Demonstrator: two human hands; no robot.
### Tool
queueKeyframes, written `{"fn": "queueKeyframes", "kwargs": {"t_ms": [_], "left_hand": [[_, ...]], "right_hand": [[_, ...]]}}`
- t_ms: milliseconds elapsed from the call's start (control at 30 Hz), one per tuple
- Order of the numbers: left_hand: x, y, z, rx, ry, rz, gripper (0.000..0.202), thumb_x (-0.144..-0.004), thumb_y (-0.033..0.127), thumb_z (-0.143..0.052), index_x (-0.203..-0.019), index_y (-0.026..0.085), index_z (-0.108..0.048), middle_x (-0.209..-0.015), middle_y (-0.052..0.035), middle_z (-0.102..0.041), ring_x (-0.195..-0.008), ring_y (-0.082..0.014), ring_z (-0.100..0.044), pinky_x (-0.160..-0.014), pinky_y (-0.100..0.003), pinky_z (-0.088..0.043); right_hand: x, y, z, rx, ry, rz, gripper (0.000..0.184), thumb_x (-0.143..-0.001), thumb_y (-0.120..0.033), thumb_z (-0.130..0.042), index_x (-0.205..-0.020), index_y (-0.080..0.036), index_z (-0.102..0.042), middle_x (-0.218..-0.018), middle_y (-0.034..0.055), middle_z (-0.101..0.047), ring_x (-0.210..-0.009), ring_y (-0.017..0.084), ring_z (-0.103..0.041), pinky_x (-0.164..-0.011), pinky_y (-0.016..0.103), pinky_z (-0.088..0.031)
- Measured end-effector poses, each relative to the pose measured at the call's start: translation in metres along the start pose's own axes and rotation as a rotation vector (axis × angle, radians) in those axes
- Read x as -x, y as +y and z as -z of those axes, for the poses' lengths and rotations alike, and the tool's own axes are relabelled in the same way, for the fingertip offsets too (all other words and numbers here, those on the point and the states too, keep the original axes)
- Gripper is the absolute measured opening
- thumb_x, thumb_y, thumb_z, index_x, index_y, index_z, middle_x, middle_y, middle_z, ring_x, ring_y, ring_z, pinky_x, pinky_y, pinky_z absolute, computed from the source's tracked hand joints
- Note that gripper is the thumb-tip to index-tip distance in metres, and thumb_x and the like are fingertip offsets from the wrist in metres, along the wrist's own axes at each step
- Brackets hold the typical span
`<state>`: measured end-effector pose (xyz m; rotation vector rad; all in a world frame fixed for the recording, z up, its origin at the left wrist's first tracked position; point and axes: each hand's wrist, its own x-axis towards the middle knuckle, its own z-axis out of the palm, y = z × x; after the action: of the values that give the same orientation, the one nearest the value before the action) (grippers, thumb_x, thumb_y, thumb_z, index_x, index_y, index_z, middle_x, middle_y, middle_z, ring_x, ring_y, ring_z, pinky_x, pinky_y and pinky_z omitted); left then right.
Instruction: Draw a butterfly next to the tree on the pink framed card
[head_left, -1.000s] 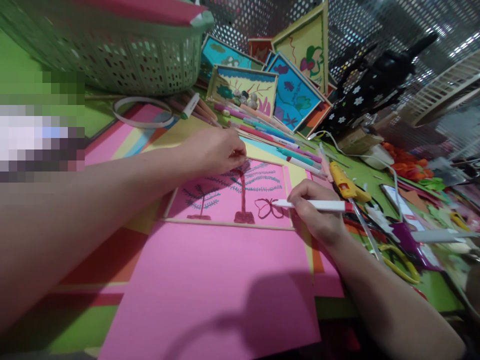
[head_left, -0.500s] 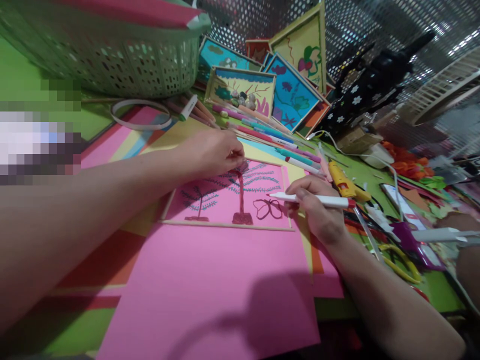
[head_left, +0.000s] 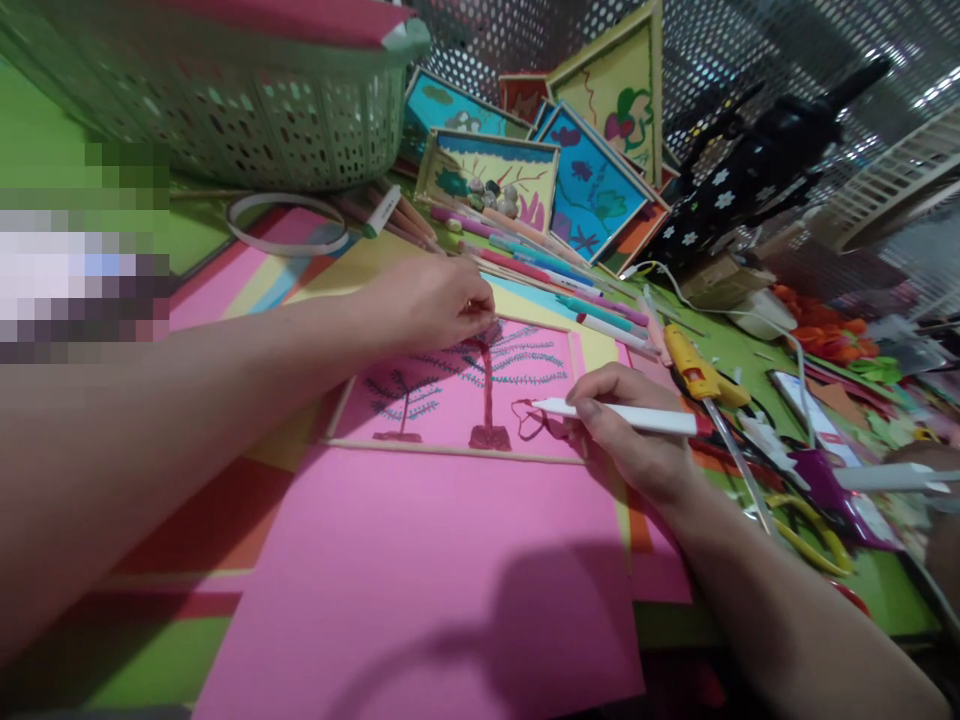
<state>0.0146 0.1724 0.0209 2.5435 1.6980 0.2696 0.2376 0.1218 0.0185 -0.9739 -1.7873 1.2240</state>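
Observation:
My right hand (head_left: 634, 435) grips a white marker (head_left: 645, 418) with a red end. Its tip is at the dark red butterfly drawing (head_left: 528, 420), which the marker and fingers partly cover. The drawing is on a pink sheet (head_left: 420, 560), inside a thin stick frame (head_left: 450, 453). Left of the butterfly are a tree (head_left: 487, 400) with a red-brown trunk and a smaller plant (head_left: 405, 405), both with teal leaves. My left hand (head_left: 442, 300) rests at the frame's upper edge, its fingers curled closed. Whatever is in those fingers, if anything, is hidden.
Several markers (head_left: 555, 270) lie beyond the sheet, before framed pictures (head_left: 592, 190). A green basket (head_left: 300, 130) and white ring (head_left: 232, 225) are at the left. On the right lie a yellow glue gun (head_left: 691, 362), yellow-handled scissors (head_left: 825, 545) and a cable (head_left: 795, 350).
The marker tip has moved slightly down and left, from above the butterfly's right wing to its upper middle. My left hand stays in place on the sheet. The view has shifted slightly.

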Motion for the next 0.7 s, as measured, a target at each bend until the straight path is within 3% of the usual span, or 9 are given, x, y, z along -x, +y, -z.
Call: {"fn": "queueKeyframes", "kwargs": {"t_ms": [267,467,700], "left_hand": [[0.007,0.002,0.006,0.014,0.014,-0.036,0.036,-0.092,0.026,-0.040,-0.101,0.011,-0.072,-0.098,-0.0107,-0.070,-0.089,-0.0215,-0.063,-0.073,-0.029,-0.041],[0.004,-0.001,0.001,0.017,0.011,-0.019,0.033,-0.091,0.030,-0.045,-0.101,0.014,-0.072,-0.097,-0.0092,-0.070,-0.090,-0.0220,-0.063,-0.073,-0.029,-0.042],[0.001,0.001,0.000,-0.005,0.001,0.003,0.033,-0.090,0.029,-0.043,-0.101,0.016,-0.072,-0.098,-0.0078,-0.071,-0.090,-0.0218,-0.064,-0.074,-0.029,-0.043]], "right_hand": [[0.006,0.012,0.001,0.080,-0.014,-0.041,0.008,-0.080,-0.026,-0.064,-0.075,-0.020,-0.064,-0.063,-0.0017,-0.060,-0.053,0.010,-0.052,-0.048,0.022,-0.040],[0.005,0.011,0.000,0.180,-0.010,-0.065,0.016,-0.081,-0.035,-0.063,-0.073,-0.020,-0.062,-0.065,0.0007,-0.061,-0.060,0.013,-0.056,-0.050,0.024,-0.042],[0.005,0.008,-0.001,0.154,-0.022,-0.073,0.011,-0.078,-0.029,-0.064,-0.072,-0.021,-0.063,-0.063,-0.0013,-0.059,-0.056,0.010,-0.052,-0.047,0.022,-0.038]]}}
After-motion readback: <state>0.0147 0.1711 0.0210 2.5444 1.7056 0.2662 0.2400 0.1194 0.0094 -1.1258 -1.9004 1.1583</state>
